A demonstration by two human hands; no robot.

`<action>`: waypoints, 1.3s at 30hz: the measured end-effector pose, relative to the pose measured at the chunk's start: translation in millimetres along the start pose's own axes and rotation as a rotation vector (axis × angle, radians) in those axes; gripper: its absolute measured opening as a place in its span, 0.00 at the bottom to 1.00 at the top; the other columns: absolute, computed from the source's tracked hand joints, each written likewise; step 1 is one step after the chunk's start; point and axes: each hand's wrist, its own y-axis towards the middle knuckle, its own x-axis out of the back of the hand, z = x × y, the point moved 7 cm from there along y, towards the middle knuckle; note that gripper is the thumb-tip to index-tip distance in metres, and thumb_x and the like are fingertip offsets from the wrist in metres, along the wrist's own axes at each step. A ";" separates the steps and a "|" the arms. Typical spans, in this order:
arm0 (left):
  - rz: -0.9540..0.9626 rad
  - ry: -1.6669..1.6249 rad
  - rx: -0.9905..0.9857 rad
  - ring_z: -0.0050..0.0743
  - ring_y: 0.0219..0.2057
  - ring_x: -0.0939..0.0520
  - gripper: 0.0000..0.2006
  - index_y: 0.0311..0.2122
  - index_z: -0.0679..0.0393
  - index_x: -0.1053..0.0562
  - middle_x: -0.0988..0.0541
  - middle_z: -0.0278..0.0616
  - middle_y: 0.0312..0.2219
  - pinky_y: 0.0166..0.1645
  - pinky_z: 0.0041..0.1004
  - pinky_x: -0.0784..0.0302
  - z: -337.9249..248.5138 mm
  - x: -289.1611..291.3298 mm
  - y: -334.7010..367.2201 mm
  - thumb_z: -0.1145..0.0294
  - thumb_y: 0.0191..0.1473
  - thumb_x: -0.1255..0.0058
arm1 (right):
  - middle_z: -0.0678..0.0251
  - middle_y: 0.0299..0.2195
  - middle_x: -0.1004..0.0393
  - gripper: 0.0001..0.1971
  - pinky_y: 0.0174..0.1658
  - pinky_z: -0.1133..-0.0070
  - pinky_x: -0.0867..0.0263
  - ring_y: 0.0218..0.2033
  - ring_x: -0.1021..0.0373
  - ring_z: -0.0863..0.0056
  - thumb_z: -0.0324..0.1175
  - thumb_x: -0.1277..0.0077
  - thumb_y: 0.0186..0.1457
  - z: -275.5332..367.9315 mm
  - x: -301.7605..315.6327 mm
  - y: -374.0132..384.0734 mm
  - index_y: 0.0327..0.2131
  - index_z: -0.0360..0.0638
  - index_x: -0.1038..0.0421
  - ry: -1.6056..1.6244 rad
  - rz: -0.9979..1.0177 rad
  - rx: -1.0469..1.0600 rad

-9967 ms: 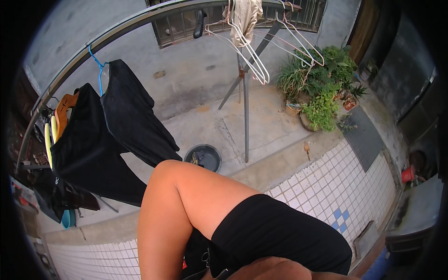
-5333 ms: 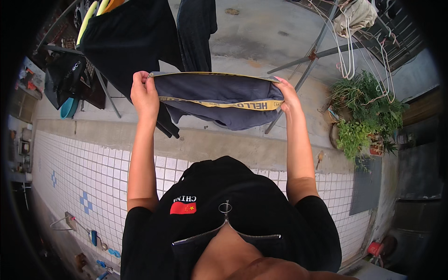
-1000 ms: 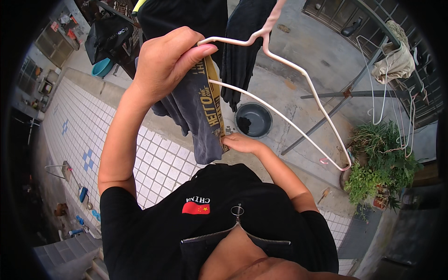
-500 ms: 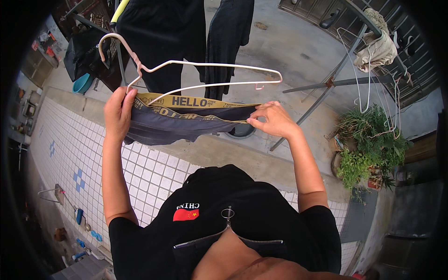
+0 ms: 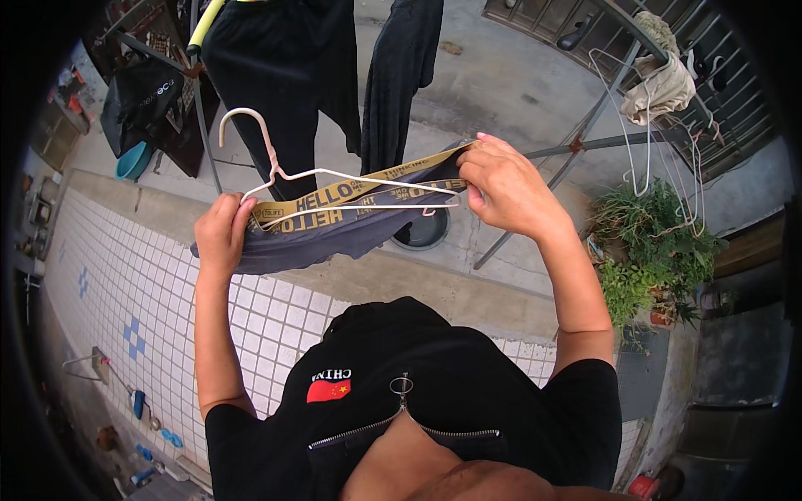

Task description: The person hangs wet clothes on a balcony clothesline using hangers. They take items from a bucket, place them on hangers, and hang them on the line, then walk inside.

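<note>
Hands hold a dark grey pair of underwear (image 5: 334, 234) stretched out in front of the person's chest, with a pale pink wire hanger (image 5: 334, 177) threaded into its yellow, lettered waistband. The left hand (image 5: 221, 234) pinches the left end of the garment, fingers curled together and clamped on the cloth and the hanger's left shoulder. The right hand (image 5: 505, 188) grips the right end of the waistband, its fingers closed on the fabric and on the hanger's right tip. The hanger's hook stands up just beyond the left hand.

Farther off, black garments (image 5: 288, 92) hang from a metal drying rack (image 5: 585, 125), and a black bag (image 5: 146, 100) hangs to their left. On the rack's far right end hang several empty wire hangers (image 5: 643, 150) and a bunched beige cloth (image 5: 664, 79).

On the concrete ground below, a round dark basin (image 5: 426, 234) sits just behind the stretched underwear; what it holds cannot be told. A teal bowl (image 5: 134, 163) lies at far left, its contents hidden. To the right, potted plants (image 5: 656, 250) stand beside a low wall faced with white tiles (image 5: 150, 284), green leaves filling their pots.
</note>
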 end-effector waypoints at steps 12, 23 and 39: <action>-0.071 -0.151 0.173 0.31 0.22 0.30 0.07 0.32 0.63 0.28 0.29 0.44 0.22 0.29 0.26 0.34 29.8 1.2 -17.3 0.70 0.58 0.48 | 0.61 0.36 0.26 0.04 0.61 0.64 0.41 0.43 0.30 0.62 0.23 0.48 0.42 8.0 6.0 -14.3 0.26 0.38 0.30 0.029 -0.004 0.091; -0.015 -0.024 0.001 0.41 0.21 0.25 0.07 0.31 0.60 0.27 0.26 0.42 0.23 0.26 0.30 0.31 -10.5 -13.0 -5.5 0.69 0.54 0.43 | 0.63 0.32 0.27 0.04 0.59 0.66 0.40 0.40 0.30 0.63 0.24 0.49 0.40 28.1 36.6 -2.3 0.25 0.38 0.32 -0.010 -0.016 0.109; -0.041 -0.245 0.033 0.36 0.20 0.28 0.06 0.31 0.62 0.26 0.29 0.43 0.21 0.25 0.27 0.35 -44.1 -35.9 16.8 0.70 0.55 0.45 | 0.66 0.34 0.27 0.13 0.37 0.72 0.32 0.35 0.31 0.64 0.35 0.47 0.56 17.3 22.3 -17.0 0.44 0.43 0.28 0.081 -0.267 -0.074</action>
